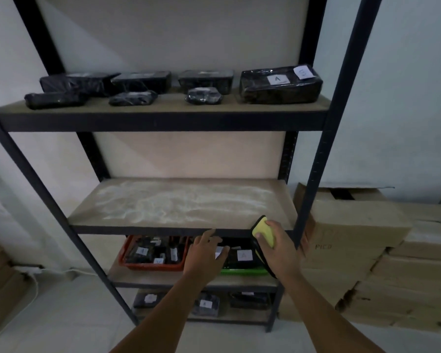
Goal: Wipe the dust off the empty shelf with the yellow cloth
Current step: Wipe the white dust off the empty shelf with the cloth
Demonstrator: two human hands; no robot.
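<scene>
My right hand [278, 247] has the cloth [264, 231] folded up in a curled grip, thumb across its yellow face, dark edging showing at the top and trailing below the palm. It sits right at the front lip of the shelf [183, 202], at the right end, close to the front right post [316, 174]. From that grip the dusty board lies up, back and to the left; the dust [163, 202] spreads in pale swirls across most of the board. The shelf's long axis runs left to right, so I judge the wipe should travel leftward along it from this corner. My left hand [205, 253] is free, fingers loosely spread, tips near the front edge about mid-shelf; whether they touch it I cannot tell. The right hand is the one placed to start; the cloth does not look to be on the board yet
</scene>
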